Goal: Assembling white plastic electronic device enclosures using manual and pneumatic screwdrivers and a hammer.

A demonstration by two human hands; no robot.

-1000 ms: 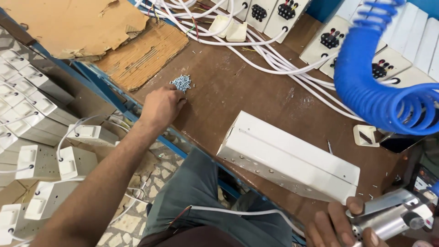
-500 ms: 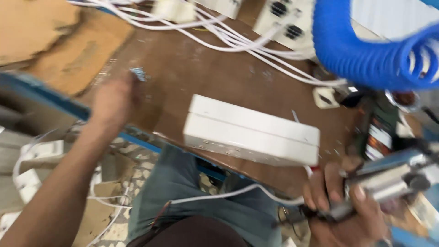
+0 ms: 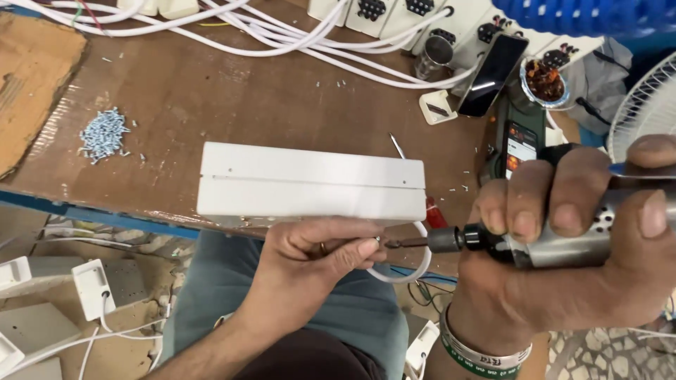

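Brown wooden workbench [image 3: 211,84] fills the view. Nearest, the right hand [image 3: 563,239] clamps a silver pneumatic screwdriver [image 3: 556,243], its bit met by the left hand [image 3: 317,257] pinching a small screw [image 3: 378,241] beside the long white plastic box [image 3: 310,186]. Beyond lie a heap of silvery screws [image 3: 103,134] and white cables [image 3: 282,35].

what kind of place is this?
Likely a small electrical assembly workshop: white socket boxes with cables line the bench, a screw pile lies loose, and the right hand holds a pneumatic screwdriver.
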